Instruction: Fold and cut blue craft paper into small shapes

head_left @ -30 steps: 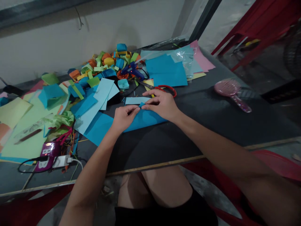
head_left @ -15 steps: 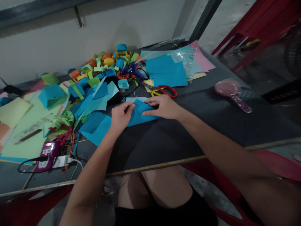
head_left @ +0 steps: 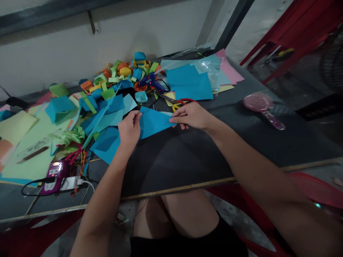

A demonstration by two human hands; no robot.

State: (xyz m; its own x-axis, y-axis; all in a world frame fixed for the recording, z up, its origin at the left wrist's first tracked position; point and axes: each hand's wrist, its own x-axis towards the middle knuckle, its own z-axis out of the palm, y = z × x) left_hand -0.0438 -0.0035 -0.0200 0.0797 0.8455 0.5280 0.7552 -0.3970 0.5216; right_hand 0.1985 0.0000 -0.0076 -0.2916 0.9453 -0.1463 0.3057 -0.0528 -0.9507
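Note:
A blue sheet of paper (head_left: 154,123), folded to a triangle-like shape, is stretched between my two hands above the dark table. My left hand (head_left: 130,129) pinches its left edge near the top corner. At the pointed right end, my right hand (head_left: 189,116) grips the paper between thumb and fingers. Another blue sheet (head_left: 106,143) lies partly behind my left wrist. Just behind my right hand are red-handled scissors (head_left: 184,101), partly covered by it.
Behind my hands lie a heap of folded paper pieces (head_left: 125,71), a blue glue gun (head_left: 154,82) and blue sheets (head_left: 190,82). A pink hairbrush (head_left: 264,107) is at the right, a purple power socket (head_left: 55,176) at the left front.
Both hands have moved apart, the left one leftward and the right one slightly right. The blue paper now spans the gap between them, and my right fingers have closed on its end.

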